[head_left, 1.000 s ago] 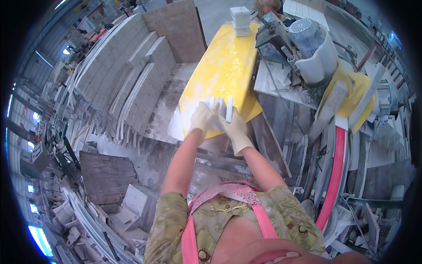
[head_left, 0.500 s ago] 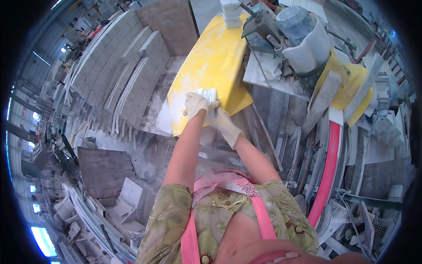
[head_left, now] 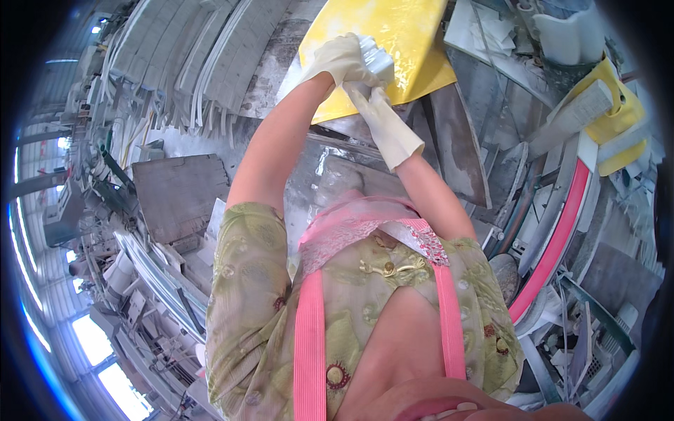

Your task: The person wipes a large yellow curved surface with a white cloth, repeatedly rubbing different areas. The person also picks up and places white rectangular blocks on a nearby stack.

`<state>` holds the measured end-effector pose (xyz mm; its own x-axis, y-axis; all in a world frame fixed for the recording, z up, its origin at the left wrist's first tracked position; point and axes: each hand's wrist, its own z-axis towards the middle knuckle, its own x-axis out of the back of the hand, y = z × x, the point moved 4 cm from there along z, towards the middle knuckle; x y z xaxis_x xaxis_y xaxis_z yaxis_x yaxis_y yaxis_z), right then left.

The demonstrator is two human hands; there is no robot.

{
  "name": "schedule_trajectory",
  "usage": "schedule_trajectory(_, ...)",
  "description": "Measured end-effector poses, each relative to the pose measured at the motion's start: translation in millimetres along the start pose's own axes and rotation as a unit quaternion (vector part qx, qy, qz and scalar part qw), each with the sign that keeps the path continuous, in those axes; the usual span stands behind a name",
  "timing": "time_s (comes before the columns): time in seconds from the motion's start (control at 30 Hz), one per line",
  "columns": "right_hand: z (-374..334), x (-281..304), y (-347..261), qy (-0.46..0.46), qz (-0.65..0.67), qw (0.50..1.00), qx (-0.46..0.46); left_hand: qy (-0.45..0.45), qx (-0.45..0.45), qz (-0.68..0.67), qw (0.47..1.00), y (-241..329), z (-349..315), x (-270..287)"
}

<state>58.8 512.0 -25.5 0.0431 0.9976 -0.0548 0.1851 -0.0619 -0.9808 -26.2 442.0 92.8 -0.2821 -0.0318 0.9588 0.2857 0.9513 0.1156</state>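
Observation:
Both my hands wear pale cream gloves and are together over the near end of a yellow sheet (head_left: 421,42). Between them is a small stack of white strips (head_left: 377,57), its pieces lying side by side. My left hand (head_left: 342,62) is closed around the left side of the stack. My right hand (head_left: 372,98) is closed at its lower end, below the left hand. The fingers on the far side of the stack are hidden.
Rows of grey-white slabs (head_left: 175,63) lean at the upper left. A dark board (head_left: 179,196) lies at the left. To the right are a red strip (head_left: 554,238), a yellow cloth (head_left: 618,105) and a white slab (head_left: 477,49). Scrap pieces lie around the lower edges.
My view has tilted downward, so the sheet, hands and slabs sit higher in the picture. The stack has turned and leans more to the right; both hands are still on it.

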Motion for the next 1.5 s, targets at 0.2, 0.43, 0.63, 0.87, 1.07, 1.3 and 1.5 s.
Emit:
schedule_trajectory(0.2,-17.7,48.2,-10.9,0.009,0.058,0.997,-0.059,0.066,-0.064,-0.044,0.995,-26.6,9.2,-23.3)
schedule_trajectory(0.43,83.7,71.9,-24.4,-0.038,0.053,0.996,0.067,0.37,-0.146,-0.159,0.904,-52.8,-25.6,-55.4)
schedule_trajectory(0.63,97.3,56.6,-31.1,-0.147,0.028,0.988,0.04,0.251,0.022,-0.668,0.7,-38.8,-41.1,-106.7)
schedule_trajectory(0.87,96.4,50.1,-38.5,-0.239,-0.063,0.968,0.05,0.294,0.162,-0.71,0.619,-24.2,-35.0,-118.1)
schedule_trajectory(1.07,86.0,44.4,-65.8,-0.316,0.008,0.947,0.06,0.195,0.126,-0.605,0.761,-40.8,-46.4,-98.0)
schedule_trajectory(1.3,89.9,37.6,-57.1,-0.249,0.023,0.968,0.024,0.206,-0.013,0.007,0.978,-21.9,-35.2,-9.8)
schedule_trajectory(1.5,99.7,41.8,-37.0,-0.199,0.055,0.978,0.008,0.029,0.076,0.014,0.997,0.1,-6.0,-10.2)
